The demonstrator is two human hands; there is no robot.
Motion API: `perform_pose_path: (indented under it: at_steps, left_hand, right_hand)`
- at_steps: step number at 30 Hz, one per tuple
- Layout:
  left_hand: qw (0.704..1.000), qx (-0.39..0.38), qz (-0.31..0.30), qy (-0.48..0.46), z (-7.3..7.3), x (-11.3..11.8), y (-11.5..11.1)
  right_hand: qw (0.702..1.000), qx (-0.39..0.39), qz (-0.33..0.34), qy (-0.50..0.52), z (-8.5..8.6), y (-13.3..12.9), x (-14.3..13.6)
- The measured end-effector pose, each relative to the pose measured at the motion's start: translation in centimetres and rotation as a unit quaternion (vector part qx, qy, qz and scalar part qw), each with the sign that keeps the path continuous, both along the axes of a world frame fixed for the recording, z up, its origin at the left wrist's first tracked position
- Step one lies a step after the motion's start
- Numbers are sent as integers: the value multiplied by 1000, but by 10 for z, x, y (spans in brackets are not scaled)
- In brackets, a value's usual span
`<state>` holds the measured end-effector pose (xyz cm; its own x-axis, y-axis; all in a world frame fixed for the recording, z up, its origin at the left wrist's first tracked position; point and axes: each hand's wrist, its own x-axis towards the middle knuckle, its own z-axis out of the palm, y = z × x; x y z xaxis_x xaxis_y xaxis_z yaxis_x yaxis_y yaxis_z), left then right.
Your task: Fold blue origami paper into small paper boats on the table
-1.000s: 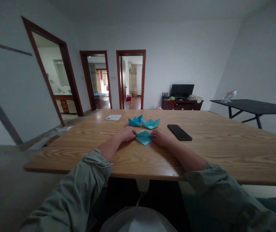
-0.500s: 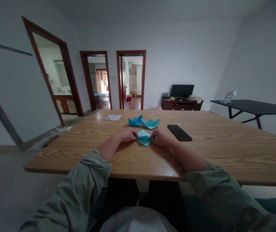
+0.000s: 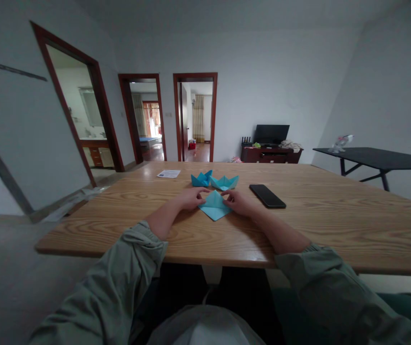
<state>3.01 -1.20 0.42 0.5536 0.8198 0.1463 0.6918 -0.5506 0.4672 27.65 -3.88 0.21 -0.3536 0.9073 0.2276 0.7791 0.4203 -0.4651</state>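
Folded light-blue paper [image 3: 215,211], one: lying on the wood-grain surface [image 3: 119,225] between the hands, a point facing the wearer. Left hand [image 3: 192,197]: curling narrowly at the paper's left corner; grip hidden, cannot tell. Right hand [image 3: 239,202]: mirroring it at the right corner; grip likewise unclear. Paper boats, two: darker blue [image 3: 201,179] and paler blue [image 3: 224,183], standing just beyond. Phone [image 3: 267,196]: lying to the right. Risks, judged: uneven pressing could be skewing the crease; hard pulling, tearing a corner; forward-straying fingers, knocking the boats.
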Motion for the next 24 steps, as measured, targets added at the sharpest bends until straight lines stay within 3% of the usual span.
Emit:
perform_pose_path:
  at_steps: [8, 14, 24]
  left_hand:
    - [998, 43, -2, 53, 2, 8, -9]
    - [991, 70, 1, 110, 1, 12, -7]
    - [983, 106, -21, 148, 5, 18, -16]
  right_hand:
    - [999, 25, 3, -27, -5, 2, -1]
    - [990, 58, 19, -128, -2, 0, -5]
    - [988, 56, 29, -142, 0, -3, -6]
